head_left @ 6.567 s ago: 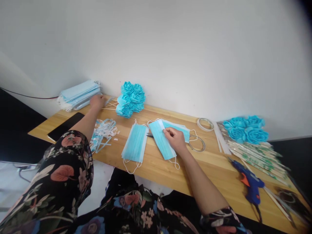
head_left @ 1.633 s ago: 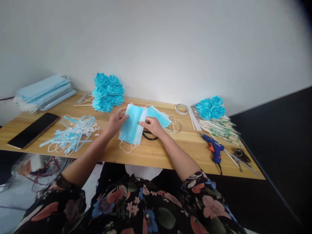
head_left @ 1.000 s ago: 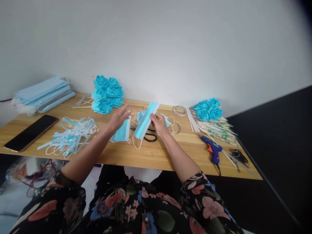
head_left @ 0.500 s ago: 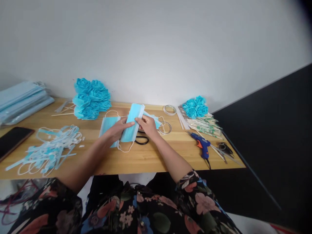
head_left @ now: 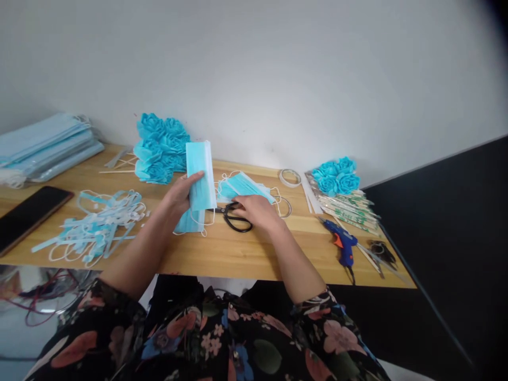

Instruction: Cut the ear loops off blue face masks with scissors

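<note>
Right now your left hand, just left of the frame's centre, has thumb and fingers pinched shut on the lower part of a pale blue pleated face mask. The mask stands upright above the wooden tabletop, and its white ear loop dangles under your palm. A second flat blue mask lies on the wood directly beneath that hand.

Your right hand lies palm down at the centre, on the black-handled scissors, whose loops stick out to its left. I cannot tell whether your fingers are closed on them or only resting there.

The held mask looks very light and limp, so it will likely flop and fan open at the pleats if you pinch one corner. A grip across a short edge or on the stiffer bound hem should keep it flat. The thin loops look easy to snag.

A few loose blue masks lie behind the scissors, and a bunch of blue fabric flowers is against the wall. A stack of masks is in the upper left, with a black phone and a heap of cut strips and loops at the left. To the right are a tape roll, more blue flowers on sticks and a blue glue gun.
</note>
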Tool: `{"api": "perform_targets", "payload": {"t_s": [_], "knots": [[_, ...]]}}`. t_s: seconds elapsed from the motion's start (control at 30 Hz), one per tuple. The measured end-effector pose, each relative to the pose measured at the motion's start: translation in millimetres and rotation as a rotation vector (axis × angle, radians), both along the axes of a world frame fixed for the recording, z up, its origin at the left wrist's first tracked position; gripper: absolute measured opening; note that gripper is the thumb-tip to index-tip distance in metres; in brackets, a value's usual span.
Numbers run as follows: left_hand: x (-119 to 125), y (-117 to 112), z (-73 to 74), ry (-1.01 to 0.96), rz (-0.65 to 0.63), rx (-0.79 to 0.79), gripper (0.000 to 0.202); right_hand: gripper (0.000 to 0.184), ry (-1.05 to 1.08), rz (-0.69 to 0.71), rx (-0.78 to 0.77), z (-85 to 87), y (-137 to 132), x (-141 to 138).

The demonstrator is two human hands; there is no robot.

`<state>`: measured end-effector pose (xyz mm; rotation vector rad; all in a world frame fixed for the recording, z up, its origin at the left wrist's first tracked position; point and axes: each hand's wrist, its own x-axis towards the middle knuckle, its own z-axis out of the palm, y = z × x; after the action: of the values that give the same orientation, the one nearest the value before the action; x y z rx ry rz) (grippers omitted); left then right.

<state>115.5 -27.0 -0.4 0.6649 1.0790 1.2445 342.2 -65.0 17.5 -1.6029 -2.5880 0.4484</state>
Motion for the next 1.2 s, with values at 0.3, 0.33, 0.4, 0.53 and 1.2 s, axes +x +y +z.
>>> {"api": "perform_targets", "payload": {"t_s": [0.3, 0.33, 0.4, 0.53, 1.2], "knots": [[-4, 5, -2.7, -0.081, 0.034, -0.006, 0.035, 0.049, -0.024, 0.114, -0.055, -5.2, -4, -7], [-6, 5, -0.6, -0.088, 0.021, 0.008, 0.036, 0.048, 0.004, 0.091, -0.060, -5.6, -3, -5], [-11, 5, 3.8, -0.110, 0.003, 0.049, 0.038, 0.045, 0.094, 0.034, -0.076, -4.6, -1, 2], [-16, 4, 8.2, -0.143, 0.019, 0.087, 0.038, 0.048, 0.417, -0.081, -0.117, -0.1, 9, 21], [-7, -7, 2.7, 0.149, -0.310, 0.023, 0.036, 0.056, 0.964, -0.055, -0.369, 1.5, 14, 21]]}}
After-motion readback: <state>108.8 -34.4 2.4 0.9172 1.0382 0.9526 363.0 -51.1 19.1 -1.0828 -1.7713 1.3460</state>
